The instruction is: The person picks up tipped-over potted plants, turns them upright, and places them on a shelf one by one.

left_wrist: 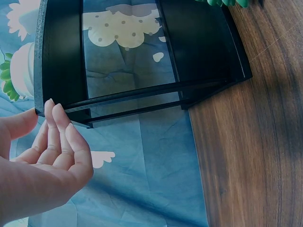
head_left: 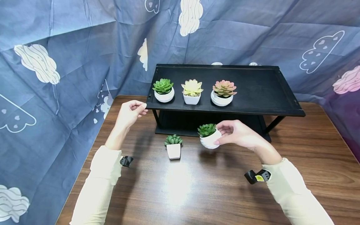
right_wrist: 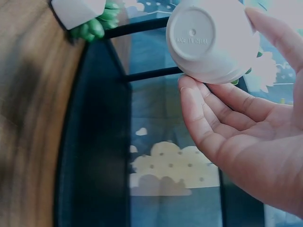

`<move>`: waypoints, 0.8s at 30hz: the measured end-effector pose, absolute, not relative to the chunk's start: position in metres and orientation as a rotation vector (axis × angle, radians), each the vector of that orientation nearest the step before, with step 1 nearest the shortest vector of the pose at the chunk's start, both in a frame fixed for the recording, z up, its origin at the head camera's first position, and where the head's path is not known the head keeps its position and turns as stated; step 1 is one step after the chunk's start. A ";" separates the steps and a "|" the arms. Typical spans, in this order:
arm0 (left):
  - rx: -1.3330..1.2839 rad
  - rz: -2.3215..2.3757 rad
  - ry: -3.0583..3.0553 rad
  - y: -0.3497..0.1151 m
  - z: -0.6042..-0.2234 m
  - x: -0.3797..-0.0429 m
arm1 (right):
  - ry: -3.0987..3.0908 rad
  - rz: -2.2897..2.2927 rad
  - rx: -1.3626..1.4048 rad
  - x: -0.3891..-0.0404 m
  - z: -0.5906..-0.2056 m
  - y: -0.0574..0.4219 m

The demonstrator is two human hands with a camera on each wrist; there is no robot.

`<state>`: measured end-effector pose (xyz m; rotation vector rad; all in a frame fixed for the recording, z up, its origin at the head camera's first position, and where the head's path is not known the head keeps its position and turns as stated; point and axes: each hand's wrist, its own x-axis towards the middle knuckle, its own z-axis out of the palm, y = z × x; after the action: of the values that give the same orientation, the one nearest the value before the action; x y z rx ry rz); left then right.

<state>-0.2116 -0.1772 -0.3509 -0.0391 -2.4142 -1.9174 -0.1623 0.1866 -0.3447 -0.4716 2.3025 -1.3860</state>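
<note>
My right hand [head_left: 239, 134] grips a round white pot with a dark green succulent [head_left: 209, 139], tilted and held above the table in front of the shelf. In the right wrist view the white underside of this pot [right_wrist: 194, 35] faces the camera. My left hand [head_left: 130, 112] pinches the front left corner of the black two-tier shelf [head_left: 253, 90] between thumb and fingers. On the shelf's top stand a green succulent [head_left: 163, 90], a yellow one [head_left: 192, 92] and a pink one [head_left: 223, 93], each in a white pot. Another potted green succulent [head_left: 173, 147] is on the table.
The shelf's lower tier [head_left: 182, 120] sits close to the wooden table [head_left: 157, 187], behind the pots. A blue cloth with cloud prints [head_left: 239, 34] hangs behind and to the left. Dark wrist cameras [head_left: 257, 176] are worn at both sleeves.
</note>
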 end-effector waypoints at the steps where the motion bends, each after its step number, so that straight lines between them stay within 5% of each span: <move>1: -0.038 -1.916 -2.416 -0.177 -0.351 -0.212 | 2.308 -1.389 -0.468 -0.162 -0.342 0.188; 24: -0.041 -1.915 -2.414 -0.177 -0.351 -0.212 | 2.531 -1.389 -0.502 -0.162 -0.294 0.221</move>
<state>-0.2120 -0.1771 -0.3514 -0.0406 -2.4139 -1.9152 -0.1624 0.2211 -0.2936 -0.5024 2.5306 -1.3895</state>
